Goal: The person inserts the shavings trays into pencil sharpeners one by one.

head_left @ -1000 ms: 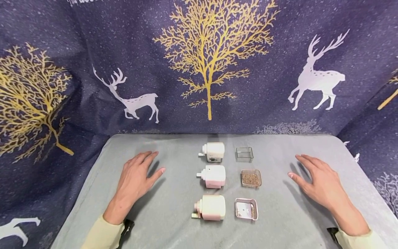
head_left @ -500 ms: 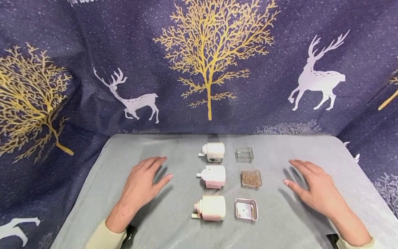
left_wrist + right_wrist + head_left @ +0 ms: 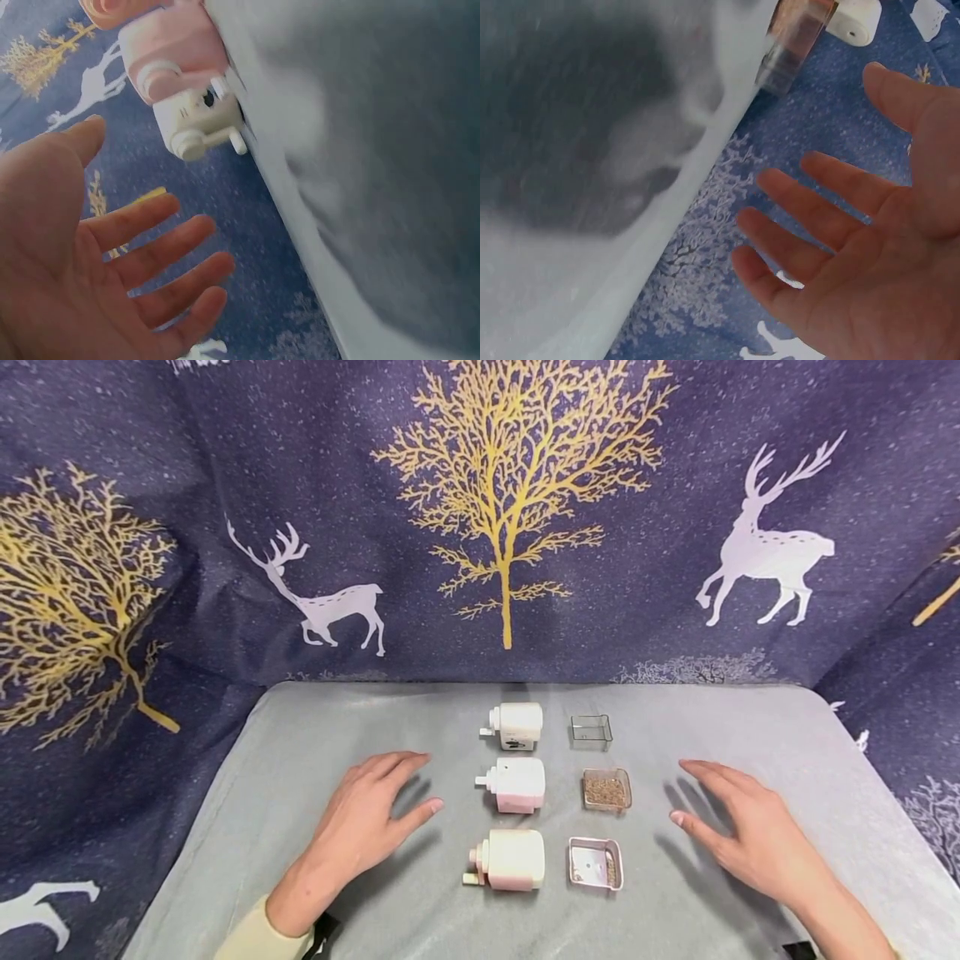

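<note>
Three hand-crank pencil sharpeners stand in a column at the middle of the table: a white one (image 3: 521, 725) at the back, a pink one (image 3: 521, 785) and a cream-and-pink one (image 3: 514, 858) in front. To their right lie three shavings drawers: a clear one (image 3: 591, 729), one full of brown shavings (image 3: 606, 791) and a pale pink one (image 3: 595, 863) with some shavings at its side. My left hand (image 3: 367, 814), fingers spread and holding nothing, hovers left of the sharpeners. On the right of the drawers my right hand (image 3: 750, 835) hovers likewise, fingers relaxed.
A grey cloth covers the table (image 3: 645, 918). Behind it hangs a dark blue curtain (image 3: 630, 635) printed with golden trees and white deer, which meets the table's back edge.
Both hands have moved inward and slightly toward the front of the table, nearer the sharpeners and drawers. The sharpeners and drawers have stayed put.
</note>
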`<state>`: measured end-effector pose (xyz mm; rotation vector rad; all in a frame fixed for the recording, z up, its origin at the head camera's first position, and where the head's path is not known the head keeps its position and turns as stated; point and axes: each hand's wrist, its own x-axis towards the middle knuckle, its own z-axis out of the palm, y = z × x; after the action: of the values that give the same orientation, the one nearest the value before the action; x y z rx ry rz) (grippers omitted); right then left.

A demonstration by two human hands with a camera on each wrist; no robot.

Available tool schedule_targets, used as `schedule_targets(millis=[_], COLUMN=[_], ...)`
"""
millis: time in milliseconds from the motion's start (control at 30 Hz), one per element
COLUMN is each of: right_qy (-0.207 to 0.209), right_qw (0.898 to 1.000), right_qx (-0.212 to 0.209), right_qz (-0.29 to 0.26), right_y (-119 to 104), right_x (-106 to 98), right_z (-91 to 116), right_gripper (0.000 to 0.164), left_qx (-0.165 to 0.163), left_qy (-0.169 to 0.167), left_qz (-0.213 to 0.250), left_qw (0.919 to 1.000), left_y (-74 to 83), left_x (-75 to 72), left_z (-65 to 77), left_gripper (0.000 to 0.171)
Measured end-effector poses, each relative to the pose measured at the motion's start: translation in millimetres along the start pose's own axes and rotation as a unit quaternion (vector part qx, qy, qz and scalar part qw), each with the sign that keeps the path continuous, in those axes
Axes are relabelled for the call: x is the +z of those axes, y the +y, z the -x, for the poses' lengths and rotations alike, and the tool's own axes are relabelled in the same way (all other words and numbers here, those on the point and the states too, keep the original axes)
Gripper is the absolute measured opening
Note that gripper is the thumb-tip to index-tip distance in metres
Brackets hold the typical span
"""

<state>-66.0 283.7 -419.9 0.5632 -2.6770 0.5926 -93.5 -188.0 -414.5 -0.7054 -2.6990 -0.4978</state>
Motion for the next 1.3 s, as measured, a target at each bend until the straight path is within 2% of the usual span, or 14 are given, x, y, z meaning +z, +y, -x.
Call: schedule_targets(millis=[167, 400, 567, 733, 933, 1300], right_qy=[-0.013, -0.054, -0.076, -0.082, -0.093, -0.113], right_qw=[1.000, 0.998, 0.997, 0.996, 0.995, 0.992], right_qx=[-0.006, 0.005, 0.001, -0.020, -0.027, -0.028], right_qz=[-0.014, -0.033, -0.033, -0.034, -0.036, -0.040], right_y=[-11, -24, -33, -42, -49, -59], right_x=[3, 10, 17, 24, 31, 35], right_z=[1, 3, 5, 8, 9, 11], right_gripper=[0.065, 0.072, 0.077, 0.079, 0.082, 0.079], left_qx=[0.016, 0.031, 0.052, 0.071, 0.095, 0.095], left_qy=[-0.010, -0.023, -0.048, -0.080, -0.080, -0.083], left_qz=[0.031, 0.044, 0.057, 0.059, 0.065, 0.079], left_qw=[0.9993, 0.9983, 0.9959, 0.9925, 0.9901, 0.9888], left_y=[14.6, 34.4, 49.7, 62.6, 69.5, 79.2], left_x=[0.9, 4.3, 8.8, 15.5, 20.5, 23.6], left_z=[-0.9, -2.3, -1.4, -0.1, 1.2, 4.6], left_gripper=[0.058, 0.059, 0.063, 0.067, 0.066, 0.060])
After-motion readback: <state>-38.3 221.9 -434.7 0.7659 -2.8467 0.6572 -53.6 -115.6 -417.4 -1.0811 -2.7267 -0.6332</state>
